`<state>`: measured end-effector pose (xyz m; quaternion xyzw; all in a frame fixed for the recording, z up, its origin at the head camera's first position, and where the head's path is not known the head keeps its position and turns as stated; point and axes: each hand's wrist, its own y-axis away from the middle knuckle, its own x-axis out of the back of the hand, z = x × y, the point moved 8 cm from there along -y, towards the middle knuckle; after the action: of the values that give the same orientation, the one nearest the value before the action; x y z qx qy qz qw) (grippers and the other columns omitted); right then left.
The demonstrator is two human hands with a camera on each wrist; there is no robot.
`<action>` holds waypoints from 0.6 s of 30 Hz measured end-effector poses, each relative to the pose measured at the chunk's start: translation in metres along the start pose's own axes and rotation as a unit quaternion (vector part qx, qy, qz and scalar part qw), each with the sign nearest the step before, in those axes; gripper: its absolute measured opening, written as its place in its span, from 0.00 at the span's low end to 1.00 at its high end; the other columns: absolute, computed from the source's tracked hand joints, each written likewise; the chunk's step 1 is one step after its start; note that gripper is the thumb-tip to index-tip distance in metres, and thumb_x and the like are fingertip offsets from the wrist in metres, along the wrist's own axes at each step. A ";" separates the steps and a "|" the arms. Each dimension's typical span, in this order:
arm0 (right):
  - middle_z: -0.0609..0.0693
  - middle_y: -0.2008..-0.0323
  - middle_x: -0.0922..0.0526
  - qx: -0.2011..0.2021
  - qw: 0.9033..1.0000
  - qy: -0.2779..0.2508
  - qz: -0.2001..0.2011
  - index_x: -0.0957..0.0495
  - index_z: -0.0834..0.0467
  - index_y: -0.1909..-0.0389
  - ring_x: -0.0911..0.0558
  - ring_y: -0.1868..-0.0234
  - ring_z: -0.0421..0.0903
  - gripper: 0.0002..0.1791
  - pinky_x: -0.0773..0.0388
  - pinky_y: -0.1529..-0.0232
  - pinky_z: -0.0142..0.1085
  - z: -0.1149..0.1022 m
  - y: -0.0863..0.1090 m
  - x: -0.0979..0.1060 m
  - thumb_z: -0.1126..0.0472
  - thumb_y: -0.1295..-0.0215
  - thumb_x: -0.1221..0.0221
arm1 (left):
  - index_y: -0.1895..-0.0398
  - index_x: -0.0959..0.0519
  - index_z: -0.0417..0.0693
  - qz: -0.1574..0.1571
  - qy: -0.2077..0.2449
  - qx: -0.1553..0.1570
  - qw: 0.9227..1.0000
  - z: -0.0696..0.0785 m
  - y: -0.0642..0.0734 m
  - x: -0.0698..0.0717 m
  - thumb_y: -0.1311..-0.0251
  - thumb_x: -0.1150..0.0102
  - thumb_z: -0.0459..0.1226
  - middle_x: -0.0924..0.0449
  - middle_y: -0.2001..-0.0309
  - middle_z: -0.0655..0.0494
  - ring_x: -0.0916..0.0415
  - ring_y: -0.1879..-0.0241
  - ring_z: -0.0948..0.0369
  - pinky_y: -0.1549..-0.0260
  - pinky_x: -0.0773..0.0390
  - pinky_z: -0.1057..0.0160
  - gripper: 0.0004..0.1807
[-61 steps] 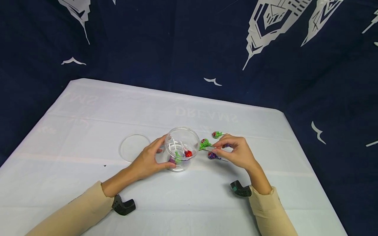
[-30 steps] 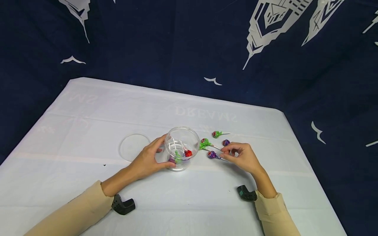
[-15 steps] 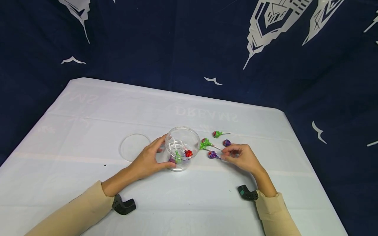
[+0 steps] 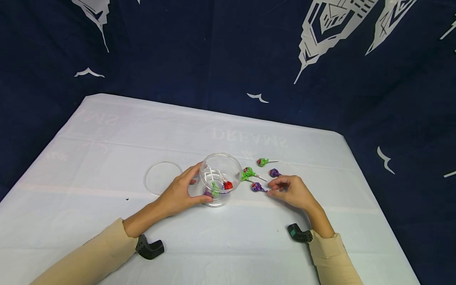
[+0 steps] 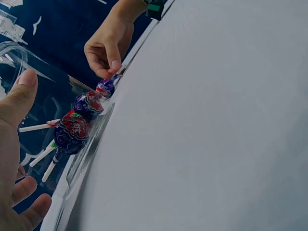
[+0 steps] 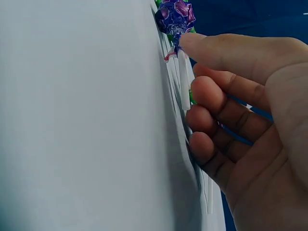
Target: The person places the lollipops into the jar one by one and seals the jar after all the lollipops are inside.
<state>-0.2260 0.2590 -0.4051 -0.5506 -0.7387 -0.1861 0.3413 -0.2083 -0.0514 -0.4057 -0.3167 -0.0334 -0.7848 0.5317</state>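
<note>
Clear jar (image 4: pixel 239 168) stands upright on the white-covered counter (image 4: pixel 228 253), mouth up, w/ lollipops in it incl. a red one (image 4: pixel 228 185); exact no. hard to make out thru the plastic & overlapping wrappers. L hand (image 4: pixel 179 194) grips the jar's left side, thumb nr the front, fingers round the back & partly hidden. Well right of the jar, R hand (image 4: pixel 293 191) has bent fingers, thumb at the neck of a purple lollipop (image 4: pixel 256 187); can't tell if it's pinched, as the fingertips are partly hidden. In the way btwn jar & R hand: 2 green lollipops (image 4: pixel 248 171) just right of the jar, one partly covering the other, sticks pointing away from it. Beyond those, up & right of the jar, another green one (image 4: pixel 262 162), plus a 2nd purple one (image 4: pixel 274 172), stick mostly hidden behind R hand. Left of the jar, past L hand: a clear ring (image 4: pixel 145 180), lid or hoop unclear, & a tiny dark speck (image 4: pixel 127 199), too small to ID. Navy backdrop (image 4: pixel 178 59) w/ white shapes behind the jar, cut off up top. L wrist view cuts the jar off; R wrist view cuts the purple lollipop's head.
</note>
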 end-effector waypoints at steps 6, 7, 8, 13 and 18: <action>0.43 0.75 0.19 0.017 1.000 0.023 -0.007 0.14 0.59 0.70 0.23 0.72 0.39 0.08 0.24 0.71 0.29 -0.003 0.001 -0.001 0.69 0.50 0.26 | 0.24 0.43 0.45 -0.001 0.000 0.000 1.000 0.000 0.000 -0.001 0.53 0.21 0.47 0.32 0.33 0.46 0.24 0.45 0.48 0.46 0.20 0.53 0.55; 0.42 0.75 0.20 0.020 0.999 0.028 -0.008 0.14 0.58 0.71 0.23 0.72 0.39 0.08 0.23 0.71 0.30 -0.004 0.001 -0.001 0.69 0.50 0.26 | 0.24 0.43 0.44 -0.002 0.001 0.000 1.000 0.000 0.000 -0.001 0.53 0.21 0.47 0.32 0.33 0.46 0.24 0.45 0.48 0.46 0.21 0.53 0.55; 0.42 0.75 0.20 0.023 0.999 0.033 -0.010 0.15 0.58 0.71 0.23 0.72 0.38 0.08 0.23 0.71 0.30 -0.004 0.002 -0.001 0.69 0.50 0.26 | 0.24 0.43 0.44 -0.002 0.002 0.000 1.000 0.000 0.000 -0.001 0.53 0.21 0.46 0.32 0.33 0.46 0.24 0.45 0.48 0.46 0.21 0.53 0.55; 0.40 0.75 0.20 0.038 0.998 0.050 -0.016 0.15 0.57 0.72 0.24 0.72 0.37 0.08 0.23 0.71 0.30 -0.008 0.003 -0.003 0.70 0.50 0.26 | 0.24 0.43 0.43 -0.003 0.003 0.001 1.000 0.000 0.000 -0.001 0.53 0.21 0.46 0.33 0.33 0.45 0.24 0.45 0.48 0.46 0.21 0.53 0.55; 0.39 0.75 0.20 0.056 0.996 0.064 -0.021 0.15 0.55 0.74 0.24 0.72 0.39 0.09 0.23 0.71 0.30 -0.011 0.001 -0.004 0.70 0.50 0.26 | 0.24 0.43 0.44 -0.002 0.001 0.003 1.000 0.000 0.000 -0.001 0.53 0.21 0.46 0.33 0.33 0.45 0.24 0.45 0.48 0.46 0.21 0.53 0.55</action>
<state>-0.2211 0.2495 -0.4001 -0.5023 -0.7360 -0.1860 0.4139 -0.2080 -0.0506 -0.4063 -0.3143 -0.0363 -0.7857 0.5316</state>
